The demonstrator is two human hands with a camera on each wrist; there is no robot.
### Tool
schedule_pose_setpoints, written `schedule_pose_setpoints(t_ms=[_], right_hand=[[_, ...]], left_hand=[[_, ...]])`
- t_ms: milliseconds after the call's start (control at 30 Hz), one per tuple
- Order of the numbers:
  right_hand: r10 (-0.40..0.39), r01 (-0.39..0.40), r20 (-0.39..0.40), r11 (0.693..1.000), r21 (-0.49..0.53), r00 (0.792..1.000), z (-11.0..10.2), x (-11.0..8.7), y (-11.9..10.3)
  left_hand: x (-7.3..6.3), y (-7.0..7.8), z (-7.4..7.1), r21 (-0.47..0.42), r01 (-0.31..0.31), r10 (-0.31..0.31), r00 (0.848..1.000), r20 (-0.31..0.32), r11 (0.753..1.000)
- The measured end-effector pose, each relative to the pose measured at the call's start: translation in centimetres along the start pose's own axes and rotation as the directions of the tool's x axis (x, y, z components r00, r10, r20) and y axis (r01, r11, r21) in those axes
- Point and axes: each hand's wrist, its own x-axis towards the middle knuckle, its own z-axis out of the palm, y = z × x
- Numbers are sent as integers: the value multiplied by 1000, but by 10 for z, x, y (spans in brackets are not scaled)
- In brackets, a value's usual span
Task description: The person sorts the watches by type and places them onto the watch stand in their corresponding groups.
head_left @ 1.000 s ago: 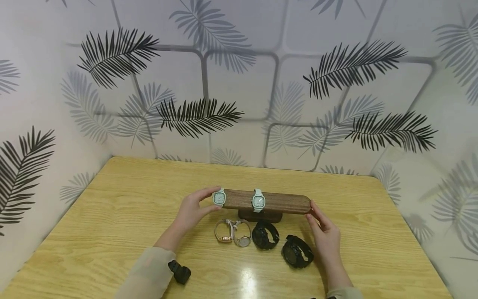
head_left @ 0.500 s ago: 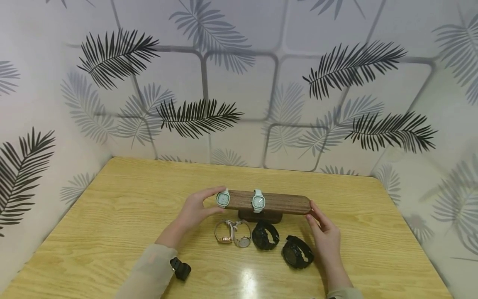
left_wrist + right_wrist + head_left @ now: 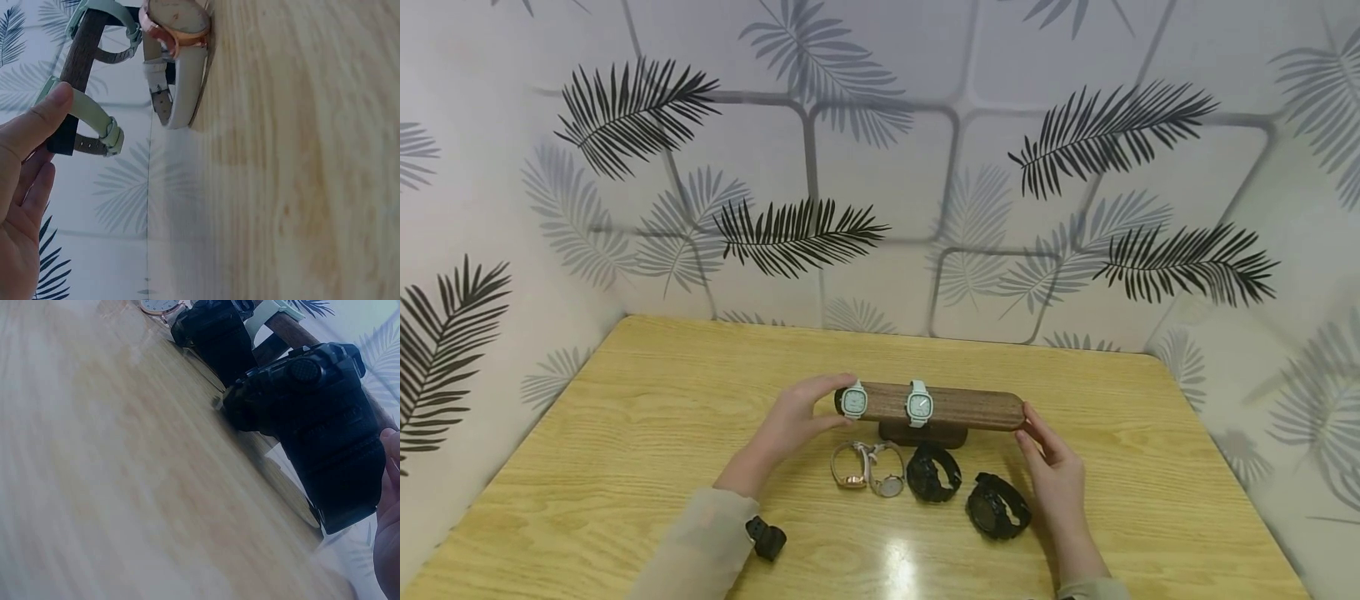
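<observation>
A dark wooden watch stand [image 3: 966, 407] carries two mint-green watches around its bar. My left hand [image 3: 790, 421] pinches the left watch [image 3: 853, 402] near the bar's left end, with fingers above and below it. In the left wrist view a fingertip presses on that watch's green strap [image 3: 90, 114], and the bar's dark end sticks out beyond it. The other green watch [image 3: 919, 405] sits at mid-bar, apart from both hands. At the right end my right hand [image 3: 1056, 475] holds the bar between thumb and fingers; the right wrist view shows only part of this hand.
In front of the stand lie two slim watches, one rose-gold [image 3: 852, 479] and one round-faced [image 3: 891, 483]. To their right are two chunky black watches, one close to the stand [image 3: 933, 472] and one near my right hand [image 3: 997, 506]. A patterned wall backs the wooden table [image 3: 625, 433].
The left green watch has slid rightward along the bar, my left hand moving with it, and the bar's dark left end now shows. My right hand has stayed put.
</observation>
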Motion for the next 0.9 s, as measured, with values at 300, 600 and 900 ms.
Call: schedule_pose_setpoints(t_ms=[300, 600, 900], right_hand=[[4, -4, -4, 1000, 0, 1000, 1, 1, -1], [13, -13, 6, 1000, -14, 1000, 0, 1, -3], [27, -26, 24, 999, -19, 999, -2, 2, 6]], left_hand=[[3, 8, 7, 42, 20, -19, 1000, -4, 999], [12, 18, 11, 77, 21, -24, 999, 32, 997], [22, 27, 14, 103, 85, -96, 990, 103, 991]])
